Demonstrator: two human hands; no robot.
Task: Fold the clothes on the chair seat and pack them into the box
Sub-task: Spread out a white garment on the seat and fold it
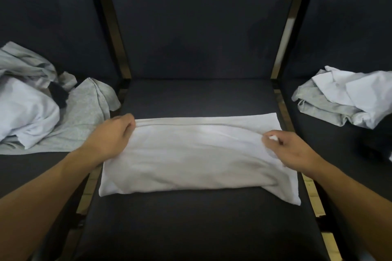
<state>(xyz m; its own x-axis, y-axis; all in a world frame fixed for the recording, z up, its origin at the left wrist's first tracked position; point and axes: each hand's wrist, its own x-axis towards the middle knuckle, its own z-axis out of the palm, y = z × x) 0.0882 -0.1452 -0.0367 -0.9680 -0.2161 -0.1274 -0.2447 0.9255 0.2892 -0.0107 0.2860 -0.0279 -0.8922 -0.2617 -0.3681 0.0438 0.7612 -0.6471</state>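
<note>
- Head view, work surface: a dark upholstered chair seat (191, 229) lies directly in front of me, with its backrest (201, 23) rising at the far side.
- Head view, task item: a white garment (197, 159) lies flat across the middle of that seat, folded into a wide band running left to right. Its far edge shows a straight folded hem; its near right corner reaches almost to the seat's right edge.
- Head view, my left hand (112, 135): it rests on the far left corner of the white garment. The fingers are curled over the folded edge and grip the cloth there. The forearm enters from the near left.
- Head view, my right hand (290, 150): it sits on the right end of the white garment. Thumb and fingertips pinch a small raised fold of cloth, which puckers at the fingertips. The forearm enters from the near right.
- Head view, left chair: a loose pile of clothes (42, 104) lies on the neighbouring seat, grey and pale pieces with a small black item among them. One grey piece reaches the gap beside the middle seat, close to my left hand.
- Head view, right chair: a second heap of clothes (343, 99), grey below and white above, roughly folded, lies well apart from my right hand.
- Head view, box: not identifiable in this view.
</note>
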